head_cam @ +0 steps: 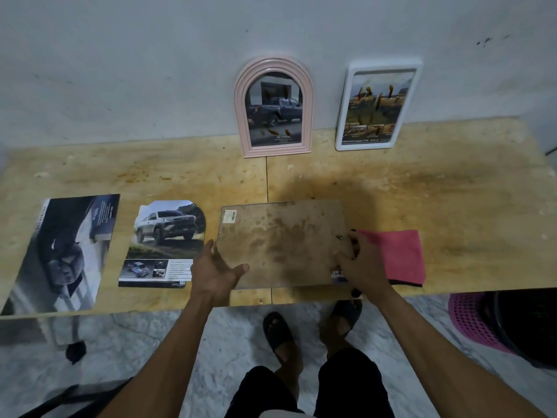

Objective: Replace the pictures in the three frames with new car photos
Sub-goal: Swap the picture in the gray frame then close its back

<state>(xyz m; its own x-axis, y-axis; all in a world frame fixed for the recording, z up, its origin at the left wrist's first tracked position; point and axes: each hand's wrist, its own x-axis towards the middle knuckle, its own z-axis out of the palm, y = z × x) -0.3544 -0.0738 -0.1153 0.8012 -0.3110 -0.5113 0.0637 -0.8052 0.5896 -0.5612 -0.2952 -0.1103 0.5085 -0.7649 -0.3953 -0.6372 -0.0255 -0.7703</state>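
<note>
Head view showed a brown frame (283, 242) lying face down on the worktop (452, 191), its long side running left to right, right in front of the person; the left hand (215, 267) was spread, fingers straight, touching its left edge; the right hand (360, 267) curled on its right edge, beside a pink cloth (398, 254); both hands were equally near; two car photos (165, 239) lay to the left, nearer the left hand.
</note>
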